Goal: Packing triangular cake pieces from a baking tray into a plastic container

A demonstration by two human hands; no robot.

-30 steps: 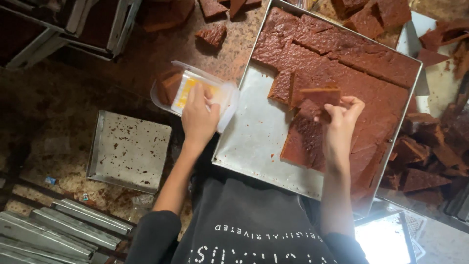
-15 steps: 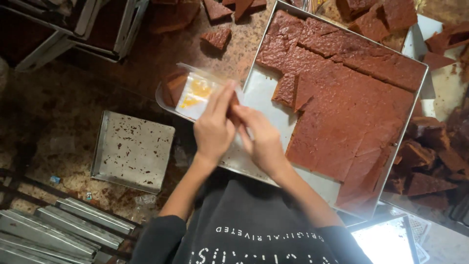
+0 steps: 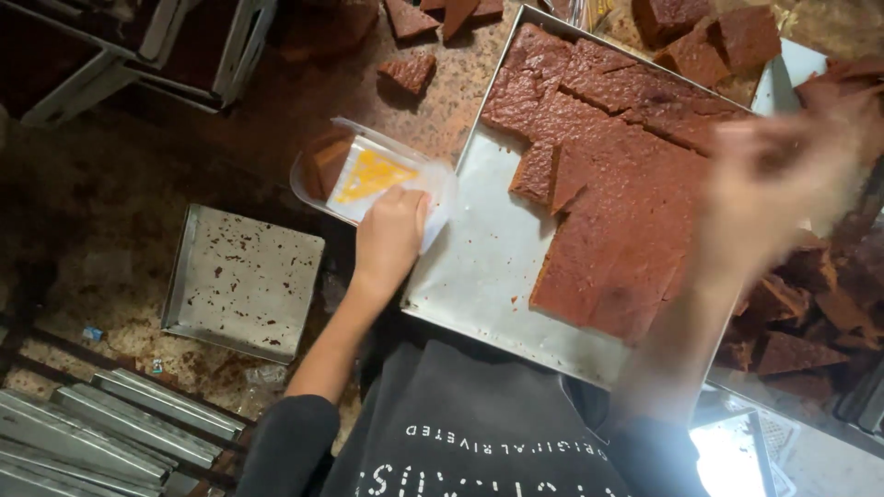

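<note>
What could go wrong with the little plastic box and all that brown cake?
The left hand holds the clear plastic box right beside the big metal tray; it may tip and drop the cake piece inside. The right hand is a blur above the cake slab, so it might bump and crumble the cut edges.

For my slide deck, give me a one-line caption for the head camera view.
Left hand grips a clear packet holding a brown slab piece beside a metal tray of cut brown slab; right hand blurred above it.

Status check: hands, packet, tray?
Left hand grips clear plastic packet holding brown slice. Right hand blurred above brown cake slab in metal tray. Nothing blocking.
</note>
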